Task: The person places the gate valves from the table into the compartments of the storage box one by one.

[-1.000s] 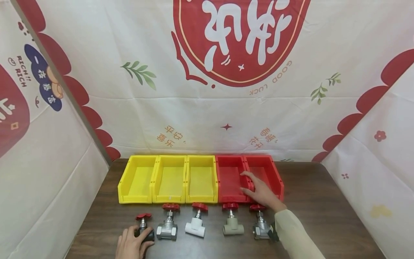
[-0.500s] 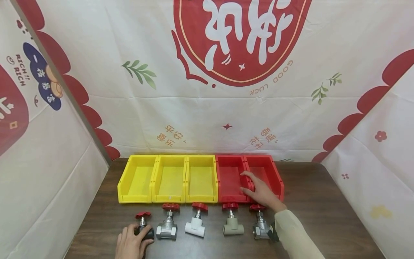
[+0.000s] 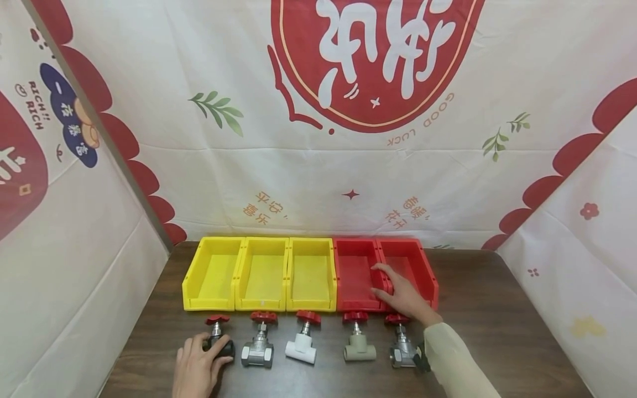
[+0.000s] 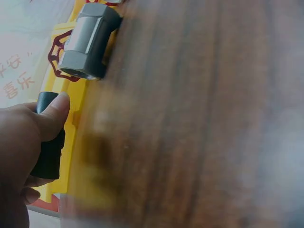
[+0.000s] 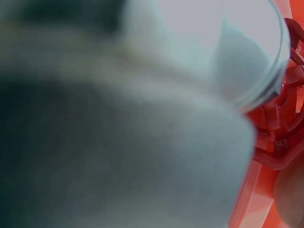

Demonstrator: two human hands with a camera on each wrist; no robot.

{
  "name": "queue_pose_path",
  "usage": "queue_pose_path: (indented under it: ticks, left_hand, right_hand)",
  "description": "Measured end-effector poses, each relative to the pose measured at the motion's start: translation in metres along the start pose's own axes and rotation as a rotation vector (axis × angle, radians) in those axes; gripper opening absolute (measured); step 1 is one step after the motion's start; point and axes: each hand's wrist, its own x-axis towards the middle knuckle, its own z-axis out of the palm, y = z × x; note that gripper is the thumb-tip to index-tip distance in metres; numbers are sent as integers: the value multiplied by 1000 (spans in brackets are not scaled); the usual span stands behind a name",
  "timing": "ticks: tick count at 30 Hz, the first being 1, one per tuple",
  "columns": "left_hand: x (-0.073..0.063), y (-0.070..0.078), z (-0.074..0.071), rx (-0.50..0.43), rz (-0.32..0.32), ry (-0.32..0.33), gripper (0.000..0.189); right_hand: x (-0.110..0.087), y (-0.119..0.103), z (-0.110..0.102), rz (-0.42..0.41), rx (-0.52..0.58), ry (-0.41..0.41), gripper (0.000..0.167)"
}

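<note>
My left hand grips a black valve, thumb and fingers round its body, its red handwheel pointing to the back. In the left wrist view the thumb presses along the black valve body. A silver metal valve lies just right of that hand. My right hand rests over the divider between the two red bins, fingers loosely bent, holding nothing. Below its wrist lies another metal valve, partly hidden by the sleeve; its red handwheel shows in the right wrist view.
Between the metal valves lie a white tee-shaped valve and a grey-green one, both with red handwheels. Three yellow bins adjoin the red ones along the back of the wooden table. A printed cloth hangs behind.
My left hand has shifted the black valve slightly toward the back and left, its handwheel now nearer the yellow bins. The right hand stays put.
</note>
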Motion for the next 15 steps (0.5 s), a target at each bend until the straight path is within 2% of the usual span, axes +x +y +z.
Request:
queue_pose_path:
  ticks: [7, 15]
  left_hand:
    - [9, -3, -6, 16, 14, 16, 38]
    - [19, -11, -15, 13, 64, 105, 39]
  right_hand:
    - [0, 0, 0, 0, 11, -3, 72]
    - [0, -2, -1, 17, 8, -11, 71]
